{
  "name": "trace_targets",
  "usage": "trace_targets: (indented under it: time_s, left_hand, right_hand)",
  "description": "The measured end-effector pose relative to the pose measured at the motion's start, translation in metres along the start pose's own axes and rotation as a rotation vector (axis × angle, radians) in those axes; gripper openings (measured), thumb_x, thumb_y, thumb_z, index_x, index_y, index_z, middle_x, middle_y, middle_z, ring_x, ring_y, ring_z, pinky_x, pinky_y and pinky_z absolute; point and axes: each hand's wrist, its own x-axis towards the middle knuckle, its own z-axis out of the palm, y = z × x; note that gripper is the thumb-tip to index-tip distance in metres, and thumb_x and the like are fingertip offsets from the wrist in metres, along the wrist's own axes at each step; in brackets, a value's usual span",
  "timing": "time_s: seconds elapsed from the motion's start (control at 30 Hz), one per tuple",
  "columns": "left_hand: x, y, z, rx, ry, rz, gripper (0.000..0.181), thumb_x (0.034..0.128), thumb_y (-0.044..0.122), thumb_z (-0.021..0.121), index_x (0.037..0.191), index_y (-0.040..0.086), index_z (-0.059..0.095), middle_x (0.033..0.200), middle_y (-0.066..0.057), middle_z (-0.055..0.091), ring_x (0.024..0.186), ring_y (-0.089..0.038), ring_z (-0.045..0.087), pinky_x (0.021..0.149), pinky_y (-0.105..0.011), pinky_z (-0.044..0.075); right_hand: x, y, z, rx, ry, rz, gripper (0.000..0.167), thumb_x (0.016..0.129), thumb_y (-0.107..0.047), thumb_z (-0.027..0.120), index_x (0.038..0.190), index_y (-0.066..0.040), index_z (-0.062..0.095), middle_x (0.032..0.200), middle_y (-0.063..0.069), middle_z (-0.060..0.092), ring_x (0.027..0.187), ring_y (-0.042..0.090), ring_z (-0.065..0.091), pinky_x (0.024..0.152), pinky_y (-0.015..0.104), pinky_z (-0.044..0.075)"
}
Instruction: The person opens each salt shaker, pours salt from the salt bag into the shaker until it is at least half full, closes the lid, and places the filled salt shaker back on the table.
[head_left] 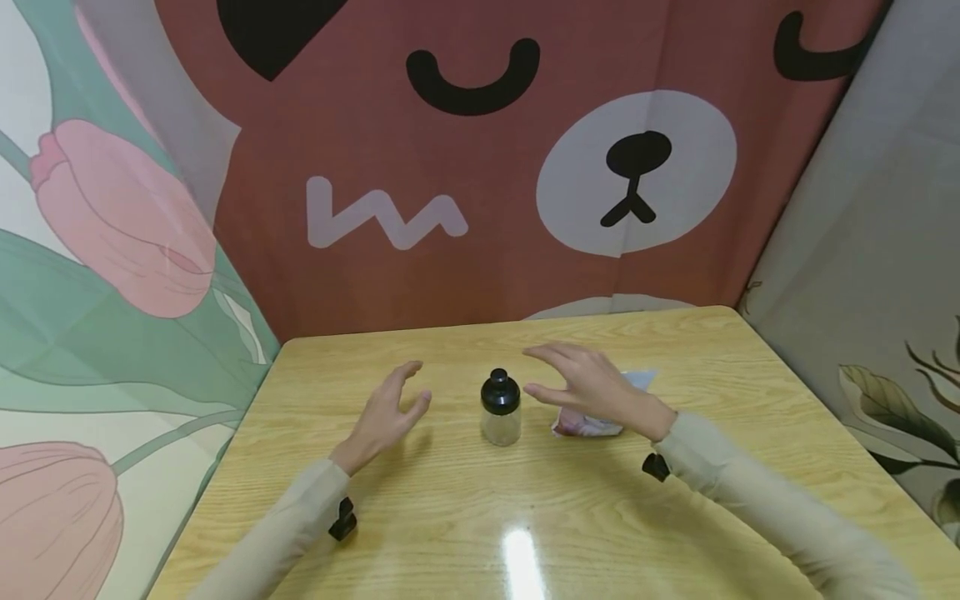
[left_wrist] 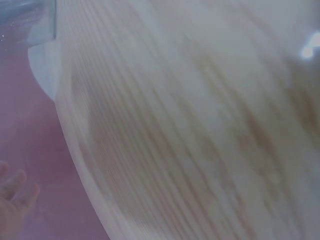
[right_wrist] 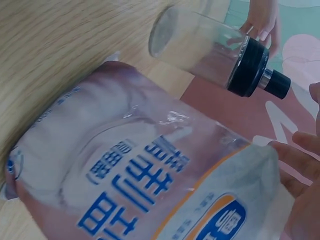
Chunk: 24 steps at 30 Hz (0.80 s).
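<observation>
A clear glass bottle (head_left: 501,425) with a black capped top stands upright on the table between the two hands. To its left, apart from it, my left hand (head_left: 382,417) hovers with fingers spread and holds nothing. My right hand (head_left: 588,383) is held to the bottle's right, thumb and fingers apart, in front of a plastic packet (head_left: 592,427). In the right wrist view the packet (right_wrist: 135,160) shows blue printed characters and a pale top, with the bottle (right_wrist: 195,45) beyond. Whether my right fingers touch the packet's top cannot be told.
The wood-grain table (head_left: 465,517) has its far edge against a hanging cloth (head_left: 360,283) with a bear face. Flowered cloths hang at the left (head_left: 112,333) and right (head_left: 885,275). A small black device (head_left: 343,521) sits under each wrist.
</observation>
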Motion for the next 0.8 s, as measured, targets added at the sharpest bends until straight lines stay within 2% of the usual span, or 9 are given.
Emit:
trace_targets:
  time_s: [0.4,0.8]
  left_hand:
    - [0.001,0.001,0.005,-0.003,-0.004,0.026,0.061,0.102,0.038,0.054,0.148,0.001,0.039,0.147,-0.015,0.045,0.13,-0.035,0.046,0.104,-0.053,0.044]
    - [0.002,0.005,0.009,-0.046,-0.063,0.041,0.061,0.1027,0.036,0.055,0.149,0.002,0.035,0.149,-0.016,0.042,0.133,-0.035,0.043,0.105,-0.05,0.044]
  right_hand:
    - [0.011,-0.009,0.003,0.015,-0.025,-0.016,0.054,0.094,-0.045,0.067,0.133,-0.008,0.06,0.124,0.009,0.066,0.107,0.026,0.066,0.08,0.042,0.059]
    - [0.015,-0.015,0.004,0.038,-0.089,-0.001,0.051,0.095,-0.038,0.067,0.136,-0.009,0.058,0.126,0.009,0.065,0.106,0.025,0.066,0.079,0.039,0.059]
